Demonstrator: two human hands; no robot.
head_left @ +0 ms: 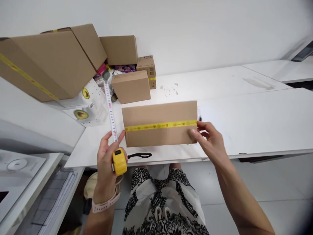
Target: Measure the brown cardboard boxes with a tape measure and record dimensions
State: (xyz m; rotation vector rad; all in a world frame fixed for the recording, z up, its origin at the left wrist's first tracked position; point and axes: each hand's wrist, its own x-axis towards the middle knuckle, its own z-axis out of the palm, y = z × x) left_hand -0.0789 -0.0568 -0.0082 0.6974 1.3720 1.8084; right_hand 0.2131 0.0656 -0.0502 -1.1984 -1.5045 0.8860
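Possibly, the left hand (107,155) at eight o'clock, clasping the yellow tape measure (119,162), could loosen, letting its tape (111,116) recoil; the right hand (210,141) at four pinches the central carton (160,114) over the table (256,124), where uneven pressure might skew it; packets (102,69) at ten could snag the tape.

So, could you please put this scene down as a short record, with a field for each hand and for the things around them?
Left hand: holds a yellow tape measure, its white blade pulled out
Right hand: grips the right end of a long cardboard box
Seal: yellow sticky tape along the box's length
Left wrist: pale watch band
Behind: more brown boxes
Surface: white table
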